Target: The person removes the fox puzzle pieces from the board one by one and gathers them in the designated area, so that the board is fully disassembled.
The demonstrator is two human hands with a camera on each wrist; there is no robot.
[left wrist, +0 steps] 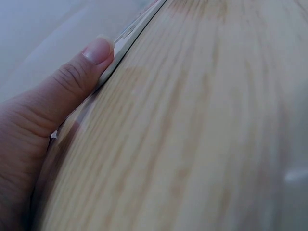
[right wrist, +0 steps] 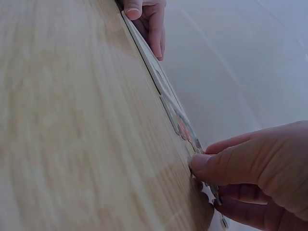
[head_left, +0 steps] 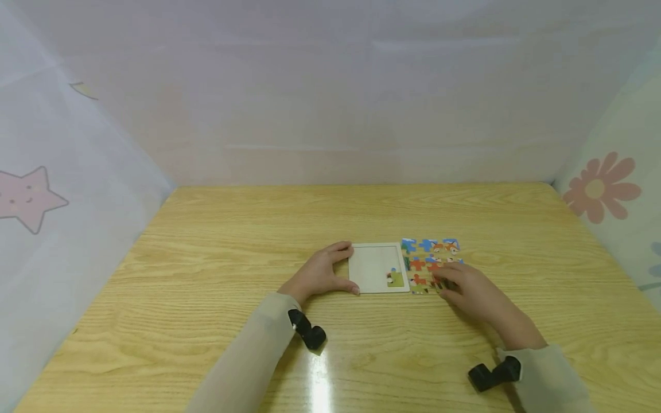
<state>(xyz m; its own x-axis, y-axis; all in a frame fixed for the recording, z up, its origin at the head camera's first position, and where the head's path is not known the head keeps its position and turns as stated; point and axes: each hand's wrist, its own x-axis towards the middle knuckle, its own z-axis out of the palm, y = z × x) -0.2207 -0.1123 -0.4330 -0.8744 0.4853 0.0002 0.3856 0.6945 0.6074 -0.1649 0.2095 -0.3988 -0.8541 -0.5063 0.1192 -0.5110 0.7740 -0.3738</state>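
A square white puzzle tray (head_left: 369, 267) lies flat on the table, with one green puzzle piece (head_left: 396, 279) in its lower right corner. My left hand (head_left: 325, 271) holds the tray by its left side, fingers at the upper corner and thumb at the lower one. In the left wrist view the thumb (left wrist: 98, 52) presses on the tray's edge. Right of the tray lie several loose jigsaw pieces (head_left: 417, 264) in blue, red and green, some with a fox picture. My right hand (head_left: 467, 288) pinches a puzzle piece at their lower right; the fingers partly hide it.
The pieces sit close against the tray's right edge. Wood-grain table (head_left: 248, 229) surrounds everything, and a pale cloth (head_left: 330, 115) hangs behind it. Black wrist cameras (head_left: 308, 331) are strapped over both sleeves.
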